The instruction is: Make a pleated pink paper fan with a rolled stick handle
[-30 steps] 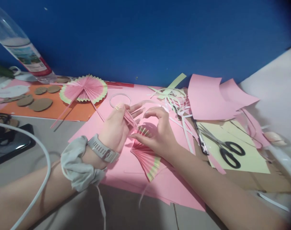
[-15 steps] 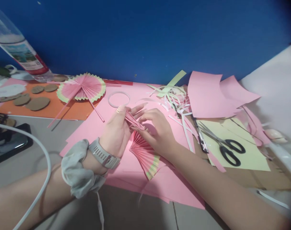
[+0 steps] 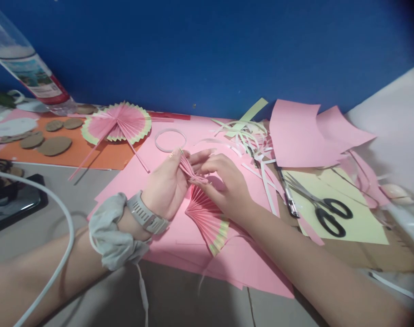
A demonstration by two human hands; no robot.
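Observation:
A folded pink pleated paper (image 3: 189,168) is held between my two hands above the pink sheets. My left hand (image 3: 167,181), palm up, pinches its upper left end with the thumb. At the lower right end, the thumb and fingers of my right hand (image 3: 227,186) close on the pleats. Beneath the hands lies a spread pleated paper fan (image 3: 207,218), pink with a yellow-green edge, partly hidden by my right hand. A finished-looking round fan (image 3: 120,122) with two pink sticks rests farther back on the left.
Pink sheets (image 3: 125,190) cover the middle. To the right are scissors (image 3: 329,213), a pen (image 3: 288,195), paper strips (image 3: 257,141) and cut pink pieces (image 3: 295,131). At left stand a bottle (image 3: 36,77), cardboard discs (image 3: 55,145) and a phone (image 3: 19,204). A roll of tape (image 3: 170,140) lies behind my hands.
The pleats between my hands now look more bent and a little more spread toward the right-hand end. My hands stay almost in place; the whole view has shifted slightly.

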